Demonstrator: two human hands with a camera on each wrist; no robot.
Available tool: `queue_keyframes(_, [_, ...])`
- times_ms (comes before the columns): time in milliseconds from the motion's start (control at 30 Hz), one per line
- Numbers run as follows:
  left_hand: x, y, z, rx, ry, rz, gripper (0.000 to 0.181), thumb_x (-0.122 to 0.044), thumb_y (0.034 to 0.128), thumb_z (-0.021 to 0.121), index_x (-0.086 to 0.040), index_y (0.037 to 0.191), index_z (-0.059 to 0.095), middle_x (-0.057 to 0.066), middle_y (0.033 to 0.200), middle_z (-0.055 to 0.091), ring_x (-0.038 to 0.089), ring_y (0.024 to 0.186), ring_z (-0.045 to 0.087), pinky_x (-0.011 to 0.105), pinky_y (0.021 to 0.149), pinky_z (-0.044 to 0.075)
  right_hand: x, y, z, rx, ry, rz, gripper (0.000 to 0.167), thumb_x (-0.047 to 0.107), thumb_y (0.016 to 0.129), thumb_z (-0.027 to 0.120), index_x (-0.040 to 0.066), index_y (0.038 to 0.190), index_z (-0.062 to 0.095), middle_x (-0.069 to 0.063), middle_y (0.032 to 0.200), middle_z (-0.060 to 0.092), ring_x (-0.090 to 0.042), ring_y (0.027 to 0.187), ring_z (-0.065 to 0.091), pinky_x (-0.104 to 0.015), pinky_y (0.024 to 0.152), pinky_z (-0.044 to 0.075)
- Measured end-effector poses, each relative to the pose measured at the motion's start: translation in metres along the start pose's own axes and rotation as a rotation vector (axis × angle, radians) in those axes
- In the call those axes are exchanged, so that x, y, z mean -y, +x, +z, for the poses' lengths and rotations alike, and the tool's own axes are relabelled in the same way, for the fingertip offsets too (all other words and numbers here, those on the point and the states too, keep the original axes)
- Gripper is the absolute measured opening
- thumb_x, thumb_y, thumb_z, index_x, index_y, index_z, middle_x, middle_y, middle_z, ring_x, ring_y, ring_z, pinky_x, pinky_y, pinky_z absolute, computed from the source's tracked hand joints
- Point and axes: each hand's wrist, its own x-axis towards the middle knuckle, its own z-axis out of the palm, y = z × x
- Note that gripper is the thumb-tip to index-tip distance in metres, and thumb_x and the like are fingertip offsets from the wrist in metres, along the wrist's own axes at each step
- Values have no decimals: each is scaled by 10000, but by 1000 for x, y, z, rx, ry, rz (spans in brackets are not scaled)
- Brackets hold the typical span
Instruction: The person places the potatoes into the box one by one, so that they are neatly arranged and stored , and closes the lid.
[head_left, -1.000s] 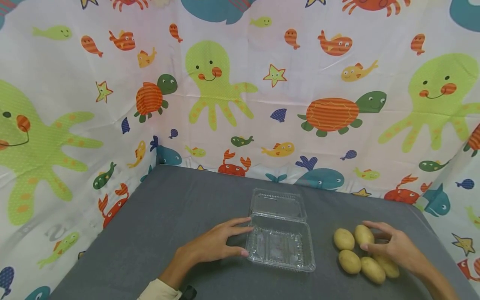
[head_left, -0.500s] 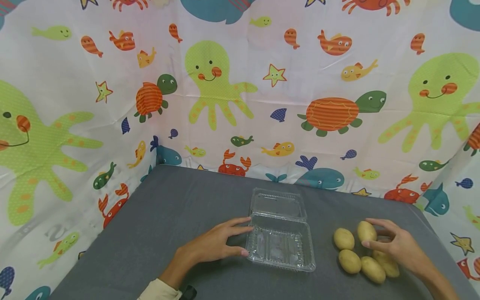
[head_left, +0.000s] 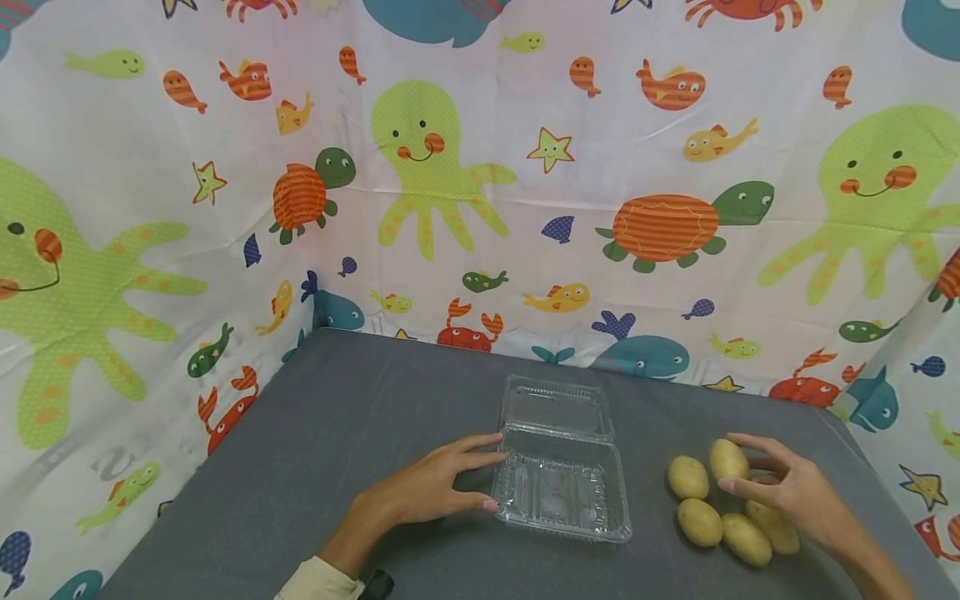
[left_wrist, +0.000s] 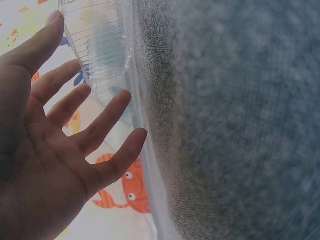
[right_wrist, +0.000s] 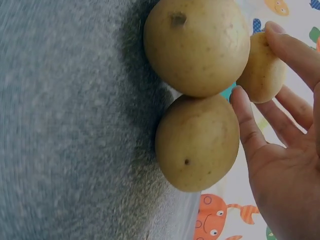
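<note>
My right hand [head_left: 798, 496] pinches a yellow potato [head_left: 727, 461] between thumb and fingers, at the back of a small group of potatoes. In the right wrist view the held potato [right_wrist: 262, 70] shows between the fingertips, beyond two nearer potatoes [right_wrist: 197, 142]. Left of it in the head view lies a loose potato [head_left: 687, 478]. A clear plastic clamshell box [head_left: 558, 492] lies with its lid [head_left: 555, 410] folded back. My left hand [head_left: 438, 483] has its fingers spread, the tips at the box's left edge. Nothing is gripped in it.
More potatoes [head_left: 700, 523] lie close together on the grey tabletop [head_left: 360, 400], partly behind the right hand. A cloth curtain [head_left: 480, 200] with printed sea animals hangs behind the table and along both sides.
The right hand has shifted the pinched potato slightly up in the head view, with a small sway right and back. The left hand and the box have stayed put.
</note>
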Motion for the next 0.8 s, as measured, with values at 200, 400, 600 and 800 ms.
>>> queue_keyframes(200, [-1, -1, 0, 2, -6, -1, 729, -584, 964, 721, -283, 1594, 512, -142, 1717, 319, 219, 1575, 335, 622, 1211, 360, 6, -1, 1, -12, -8, -7, 793, 438, 972, 783, 59, 1585, 453, -332, 1537, 475, -481, 1204, 652, -345, 759, 605])
queue_keyframes(400, [-1, 0, 0, 1, -4, -3, 726, -582, 966, 719, -282, 1594, 511, -139, 1718, 318, 232, 1575, 337, 628, 1209, 360, 11, -2, 3, -20, 1, -11, 782, 427, 963, 797, 72, 1579, 471, -303, 1545, 484, -263, 1119, 716, -291, 760, 597])
queue_keyframes(600, [-1, 0, 0, 3, -5, -8, 731, -584, 963, 721, -283, 1595, 510, -139, 1719, 316, 229, 1574, 338, 624, 1207, 365, 19, -3, 6, -19, 27, -11, 749, 420, 963, 799, 102, 1569, 494, -271, 1541, 508, -125, 1077, 704, -280, 760, 595])
queue_keyframes(800, [-2, 0, 0, 5, 0, -11, 730, -572, 964, 727, -276, 1595, 510, -135, 1720, 318, 224, 1576, 336, 617, 1212, 362, 26, -5, 8, -23, 75, -38, 701, 371, 959, 813, 113, 1543, 523, -248, 1522, 530, 77, 1013, 654, -285, 777, 605])
